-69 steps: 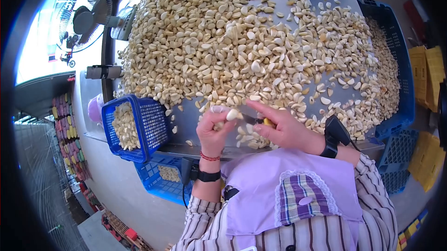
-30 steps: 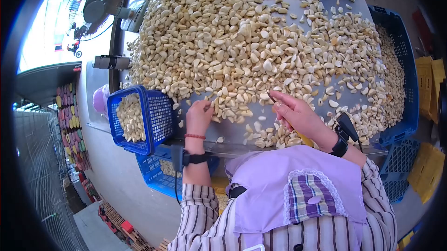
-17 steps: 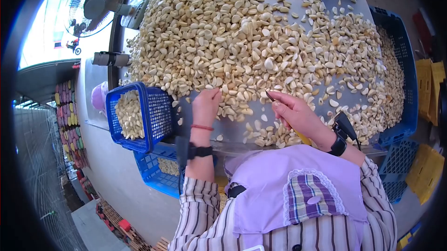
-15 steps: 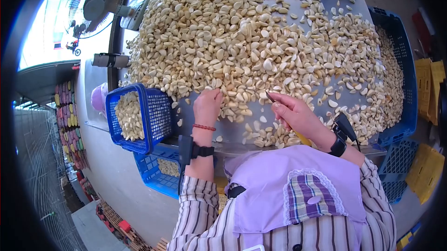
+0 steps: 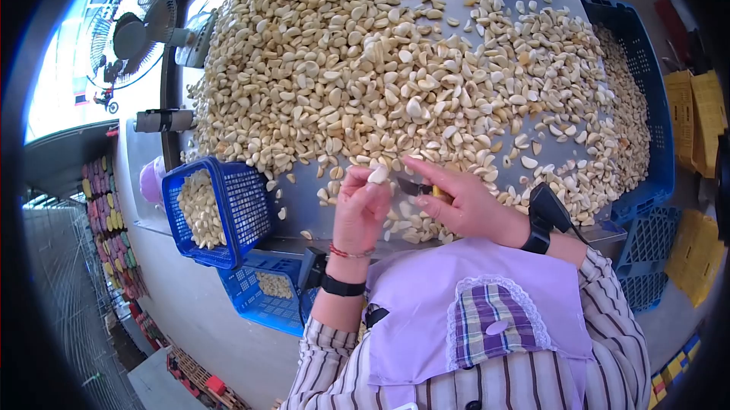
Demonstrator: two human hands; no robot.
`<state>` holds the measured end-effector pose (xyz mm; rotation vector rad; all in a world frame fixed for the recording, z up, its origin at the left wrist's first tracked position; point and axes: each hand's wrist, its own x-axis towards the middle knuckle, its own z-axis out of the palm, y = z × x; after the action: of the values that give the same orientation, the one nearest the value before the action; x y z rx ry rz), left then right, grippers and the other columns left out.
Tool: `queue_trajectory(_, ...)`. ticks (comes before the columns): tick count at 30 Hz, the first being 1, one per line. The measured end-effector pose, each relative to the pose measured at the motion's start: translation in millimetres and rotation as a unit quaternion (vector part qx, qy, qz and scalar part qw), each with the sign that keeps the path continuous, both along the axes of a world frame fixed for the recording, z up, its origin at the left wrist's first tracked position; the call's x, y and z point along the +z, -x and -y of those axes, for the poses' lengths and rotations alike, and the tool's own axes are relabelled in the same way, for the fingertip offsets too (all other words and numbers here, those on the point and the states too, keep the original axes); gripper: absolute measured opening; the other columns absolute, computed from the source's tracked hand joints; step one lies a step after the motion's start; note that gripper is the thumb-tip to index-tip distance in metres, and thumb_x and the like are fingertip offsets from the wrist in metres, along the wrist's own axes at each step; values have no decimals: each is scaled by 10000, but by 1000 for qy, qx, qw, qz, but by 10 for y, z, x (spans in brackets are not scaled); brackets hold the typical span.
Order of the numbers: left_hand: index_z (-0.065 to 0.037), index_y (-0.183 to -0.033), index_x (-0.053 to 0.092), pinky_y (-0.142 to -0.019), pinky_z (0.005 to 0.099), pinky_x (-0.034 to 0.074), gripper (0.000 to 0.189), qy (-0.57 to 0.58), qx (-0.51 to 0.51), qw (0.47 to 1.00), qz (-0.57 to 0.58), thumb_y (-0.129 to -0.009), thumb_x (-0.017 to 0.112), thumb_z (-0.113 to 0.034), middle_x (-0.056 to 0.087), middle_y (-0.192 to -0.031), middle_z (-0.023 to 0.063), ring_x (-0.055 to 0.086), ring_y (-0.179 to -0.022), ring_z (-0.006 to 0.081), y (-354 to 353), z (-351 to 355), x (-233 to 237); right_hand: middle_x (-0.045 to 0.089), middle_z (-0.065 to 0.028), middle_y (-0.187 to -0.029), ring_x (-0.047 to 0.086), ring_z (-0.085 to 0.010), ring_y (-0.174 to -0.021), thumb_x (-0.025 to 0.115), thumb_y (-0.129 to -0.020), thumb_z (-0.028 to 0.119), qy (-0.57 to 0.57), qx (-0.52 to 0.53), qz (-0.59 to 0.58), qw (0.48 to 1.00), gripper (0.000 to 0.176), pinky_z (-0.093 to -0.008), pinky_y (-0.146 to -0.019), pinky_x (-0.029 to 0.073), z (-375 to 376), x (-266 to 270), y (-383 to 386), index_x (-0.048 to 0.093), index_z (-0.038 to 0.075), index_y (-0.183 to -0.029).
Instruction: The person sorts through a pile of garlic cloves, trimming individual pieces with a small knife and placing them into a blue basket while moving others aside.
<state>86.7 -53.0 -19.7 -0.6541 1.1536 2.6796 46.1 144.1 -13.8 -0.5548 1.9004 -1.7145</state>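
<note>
Hands first: the left hand (image 5: pixel 357 208) is closed on a single clove (image 5: pixel 378 175), pinched between thumb and fingertips so that its pale end stands up above the fingers. The right hand (image 5: pixel 465 206) is closed on a knife (image 5: pixel 417 189). Its short dark blade points toward the clove and ends just beside it; whether the edge touches the clove cannot be told. A bit of yellow handle shows under the forefinger. Both hands hang just right of the basket (image 5: pixel 228 169), over the near edge of the table (image 5: pixel 308 201).

The basket is blue and meshed, tilted at the table's near corner, and partly filled with cloves. Beyond it and to its right, a pile (image 5: pixel 365 68) of loose cloves covers most of the table and thins out toward the hands. Below the basket sits a blue crate (image 5: pixel 262 311) with a few cloves inside. Far right of the basket, past the pile, a long blue bin (image 5: pixel 660 128) lies against the table's edge, heaped with cloves. Beyond the basket, to its left, a fan (image 5: pixel 125 33) faces the pile. Each wrist wears a black band, and the left also wears a red bracelet (image 5: pixel 350 252).
</note>
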Motion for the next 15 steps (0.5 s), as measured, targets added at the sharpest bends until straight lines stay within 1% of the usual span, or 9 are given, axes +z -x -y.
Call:
queue_trajectory(2, -86, -1037, 600, -482, 179, 348, 191, -61, 3, 998, -3, -856, 580, -26, 603, -819, 20, 464, -585, 51, -54, -87, -13, 621, -152, -1073, 625, -218, -728, 592, -880, 255, -9, 26, -38, 999, 602, -301, -693, 482, -10, -14, -4, 360, 94, -1412)
queue_trajectory(3, -86, -1037, 600, -482, 179, 348, 191, -63, 3, 998, -3, -856, 580, -26, 603, -819, 20, 464, -585, 51, -77, -134, -12, 621, -152, -1073, 625, -218, -728, 592, -880, 255, -11, 26, -38, 999, 602, -301, -693, 482, -14, -12, -2, 360, 94, -1412)
queue_trajectory(5, -82, -1030, 612, -488, 173, 360, 183, 34, 11, 999, 36, -866, 581, -7, 613, -834, 14, 479, -589, 44, -120, -220, 5, 621, -148, -1078, 625, -219, -737, 595, -877, 236, -2, 30, -23, 999, 602, -300, -687, 482, -15, -3, 3, 358, 97, -1412)
queue_trajectory(7, -64, -1007, 625, -494, 172, 369, 156, 31, 10, 999, 3, -868, 594, -2, 625, -864, 20, 490, -588, 45, -152, -225, -41, 625, -137, -1072, 619, -196, -742, 591, -881, 224, -5, 41, -1, 999, 602, -294, -685, 477, -35, 40, 25, 349, 98, -1418)
queue_trajectory(9, -39, -979, 629, -497, 171, 370, 139, 75, 29, 997, -12, -850, 615, 11, 626, -870, 23, 489, -590, 41, -151, -244, -19, 629, -127, -1066, 612, -172, -747, 587, -886, 213, -5, 53, 22, 998, 603, -288, -684, 473, -42, 48, 34, 341, 100, -1424)
queue_trajectory(10, -39, -979, 629, -497, 171, 370, 139, 78, 29, 996, -12, -850, 615, 11, 626, -870, 23, 489, -590, 41, -145, -266, 5, 632, -113, -1068, 597, -142, -758, 580, -893, 204, 21, 57, 67, 996, 602, -282, -687, 467, -47, 39, 33, 329, 99, -1430)
queue_trajectory(11, -27, -956, 628, -495, 170, 367, 126, 143, 36, 989, -22, -841, 621, 24, 621, -865, 21, 485, -592, 37, -131, -296, 33, 634, -99, -1069, 581, -113, -769, 572, -900, 196, 47, 61, 113, 991, 602, -276, -691, 461, -46, 33, 35, 317, 99, -1436)
queue_trajectory(12, -16, -933, 627, -494, 170, 363, 115, 207, 43, 977, -32, -831, 627, 37, 617, -860, 19, 481, -594, 34, -123, -313, 49, 634, -99, -1069, 581, -113, -769, 572, -900, 196, 49, 61, 113, 991, 602, -276, -691, 461, -44, 31, 37, 317, 99, -1436)
queue_trajectory(15, -5, -910, 628, -495, 172, 361, 127, 235, 49, 970, -21, -808, 635, 72, 604, -834, 6, 468, -588, 29, -129, -328, 42, 629, -61, -1014, 535, -79, -788, 550, -916, 185, 71, 62, 132, 987, 564, -257, -701, 448, -40, 22, 31, 335, 101, -1431)
